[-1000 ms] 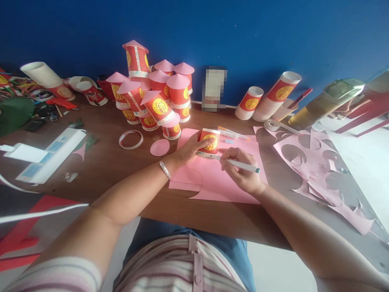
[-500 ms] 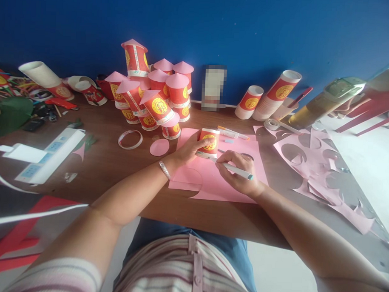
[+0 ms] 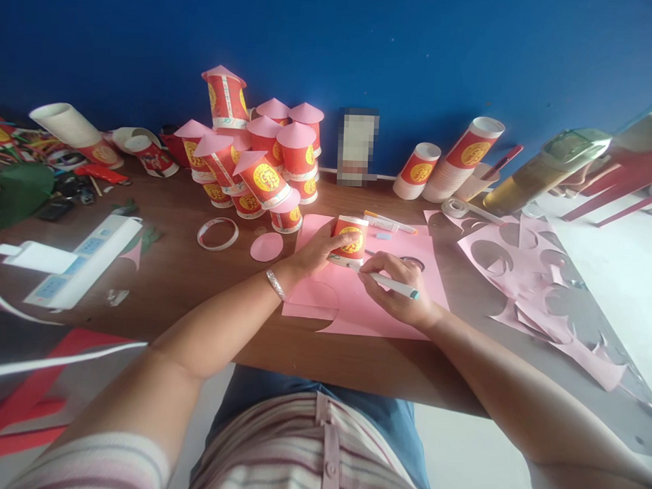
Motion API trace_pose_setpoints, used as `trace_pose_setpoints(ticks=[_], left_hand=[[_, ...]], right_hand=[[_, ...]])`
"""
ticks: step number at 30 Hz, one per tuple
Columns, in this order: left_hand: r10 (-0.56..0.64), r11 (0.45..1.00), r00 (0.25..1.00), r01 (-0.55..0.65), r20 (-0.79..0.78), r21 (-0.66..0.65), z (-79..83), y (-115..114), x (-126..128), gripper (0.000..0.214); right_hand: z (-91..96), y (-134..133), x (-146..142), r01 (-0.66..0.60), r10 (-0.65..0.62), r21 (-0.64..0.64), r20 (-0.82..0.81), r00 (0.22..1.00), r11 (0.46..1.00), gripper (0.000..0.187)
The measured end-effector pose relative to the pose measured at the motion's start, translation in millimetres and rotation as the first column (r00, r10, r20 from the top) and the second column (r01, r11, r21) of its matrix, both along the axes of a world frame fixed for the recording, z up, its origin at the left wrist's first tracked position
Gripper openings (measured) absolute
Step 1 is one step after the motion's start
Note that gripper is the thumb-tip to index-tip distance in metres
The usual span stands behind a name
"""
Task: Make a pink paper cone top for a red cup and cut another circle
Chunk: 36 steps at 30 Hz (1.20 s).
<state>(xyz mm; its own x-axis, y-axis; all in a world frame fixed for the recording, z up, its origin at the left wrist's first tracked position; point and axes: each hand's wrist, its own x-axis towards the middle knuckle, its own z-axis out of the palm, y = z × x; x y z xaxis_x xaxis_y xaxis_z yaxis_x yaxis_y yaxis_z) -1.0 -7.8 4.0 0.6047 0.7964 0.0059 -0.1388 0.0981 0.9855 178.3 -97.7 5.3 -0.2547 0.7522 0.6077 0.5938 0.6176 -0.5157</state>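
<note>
My left hand (image 3: 319, 250) is closed around a red paper cup (image 3: 357, 230) with a yellow emblem and a white band at its lower edge. Between the fingers of my right hand (image 3: 396, 288) is a white marker (image 3: 394, 285) with a green end; its tip is at the cup's white band. Both hands are over a pink paper sheet (image 3: 377, 321). On that sheet, beyond my right hand, lie an orange-and-white marker (image 3: 383, 222), a small bluish piece (image 3: 383, 236) and scissors (image 3: 415, 262), partly hidden by the hand.
Several red cups with pink cone tops (image 3: 264, 178) stand stacked at the back left. A tape roll (image 3: 218, 233) and pink disc (image 3: 267, 247) lie left of the sheet. Further left is a power strip (image 3: 84, 261). Paper scraps (image 3: 538, 280) and cup stacks (image 3: 462, 160) are on the right.
My right hand and the marker have shifted very slightly left along the cup's white band. My left hand keeps the cup in the same place.
</note>
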Motion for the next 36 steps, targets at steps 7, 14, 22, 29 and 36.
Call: trace_pose_setpoints(ticks=[7,14,22,29,36], left_hand=[[0.030,0.996,0.998,-0.027,0.049,-0.080,3.2,-0.5,-0.2,0.043],[0.012,0.992,0.998,-0.003,0.069,-0.127,6.9,-3.3,-0.5,0.043],[-0.007,0.987,0.998,0.016,0.057,-0.158,4.4,-1.7,-2.5,0.048],[-0.017,0.988,0.999,0.024,0.044,-0.154,7.4,-2.8,-3.3,0.044],[-0.022,0.989,0.999,0.028,0.042,-0.144,10.2,-4.7,-3.7,0.041]], right_hand=[[-0.1,1.6,5.5,0.044,-0.044,-0.044,0.011,0.999,0.998,0.010],[0.2,2.7,8.0,0.101,-0.101,-0.063,0.012,0.995,0.993,0.010],[-0.5,4.0,7.5,0.109,-0.109,-0.041,0.003,0.994,0.993,0.012],[-1.3,3.7,8.3,0.104,-0.104,-0.074,0.002,0.995,0.992,0.011],[-1.1,3.6,8.1,0.109,-0.108,-0.057,0.009,0.994,0.992,0.012]])
